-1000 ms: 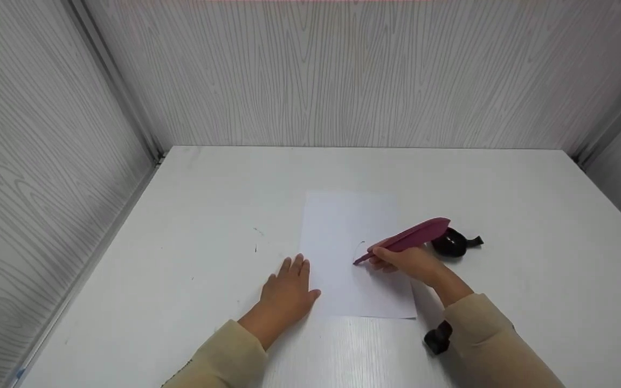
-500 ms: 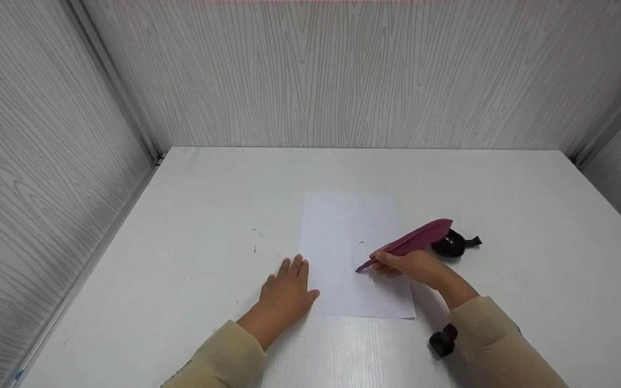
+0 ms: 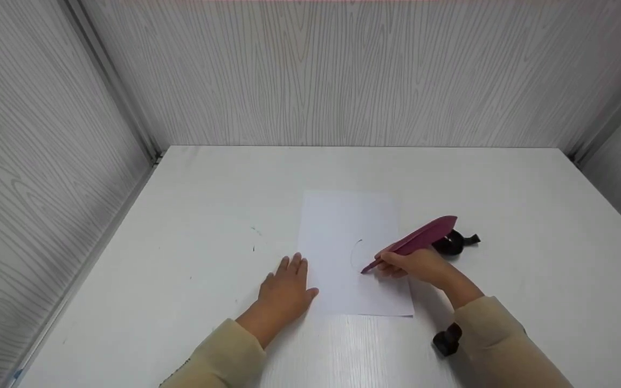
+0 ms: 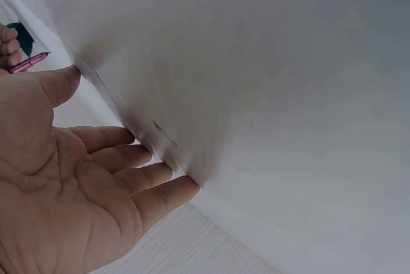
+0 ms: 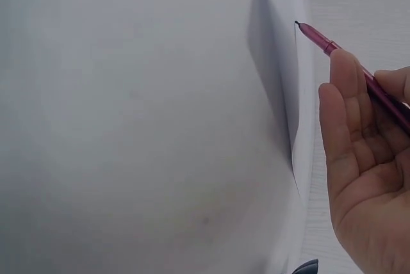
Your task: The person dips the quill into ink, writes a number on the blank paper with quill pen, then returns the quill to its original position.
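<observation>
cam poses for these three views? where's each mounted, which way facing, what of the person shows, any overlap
Head: worn on the head, looking forward and down at the white table; shows both sleeved forearms, the left hand flat by the paper, the right hand holding the feather pen.
Left wrist: under the left hand, facing along the palm and straight fingers over the table.
Right wrist: beside the right hand, facing the pen's tip on the paper.
Shared: pen and paper appear in all three.
</observation>
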{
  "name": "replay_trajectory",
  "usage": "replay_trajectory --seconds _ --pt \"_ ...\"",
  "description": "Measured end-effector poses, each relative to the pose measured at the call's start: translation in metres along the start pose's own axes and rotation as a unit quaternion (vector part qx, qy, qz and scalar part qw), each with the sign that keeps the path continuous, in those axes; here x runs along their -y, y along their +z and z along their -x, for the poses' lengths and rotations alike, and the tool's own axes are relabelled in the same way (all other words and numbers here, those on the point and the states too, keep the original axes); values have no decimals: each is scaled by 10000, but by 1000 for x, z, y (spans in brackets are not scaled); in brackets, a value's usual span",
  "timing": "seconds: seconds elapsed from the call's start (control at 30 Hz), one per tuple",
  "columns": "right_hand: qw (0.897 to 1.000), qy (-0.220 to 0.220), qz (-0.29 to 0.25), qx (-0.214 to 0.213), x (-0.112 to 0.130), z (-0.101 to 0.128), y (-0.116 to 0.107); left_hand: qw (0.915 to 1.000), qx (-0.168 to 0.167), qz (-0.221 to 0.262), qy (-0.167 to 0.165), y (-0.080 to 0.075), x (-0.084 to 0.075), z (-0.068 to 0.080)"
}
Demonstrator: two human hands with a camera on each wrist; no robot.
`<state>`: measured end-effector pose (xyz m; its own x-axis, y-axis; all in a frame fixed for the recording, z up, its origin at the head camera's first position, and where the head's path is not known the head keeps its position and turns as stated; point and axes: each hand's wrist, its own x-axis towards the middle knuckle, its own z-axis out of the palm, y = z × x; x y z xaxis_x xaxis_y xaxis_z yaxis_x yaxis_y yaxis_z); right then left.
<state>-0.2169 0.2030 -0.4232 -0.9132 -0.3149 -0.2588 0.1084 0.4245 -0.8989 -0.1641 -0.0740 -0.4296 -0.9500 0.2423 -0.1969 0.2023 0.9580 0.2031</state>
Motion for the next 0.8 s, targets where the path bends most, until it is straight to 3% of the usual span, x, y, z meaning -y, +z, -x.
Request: replay_trajectory --seconds 0.8 --pt "9980 99 -327 -531 -2 5 -12 9998 -128 95 99 0 0 1"
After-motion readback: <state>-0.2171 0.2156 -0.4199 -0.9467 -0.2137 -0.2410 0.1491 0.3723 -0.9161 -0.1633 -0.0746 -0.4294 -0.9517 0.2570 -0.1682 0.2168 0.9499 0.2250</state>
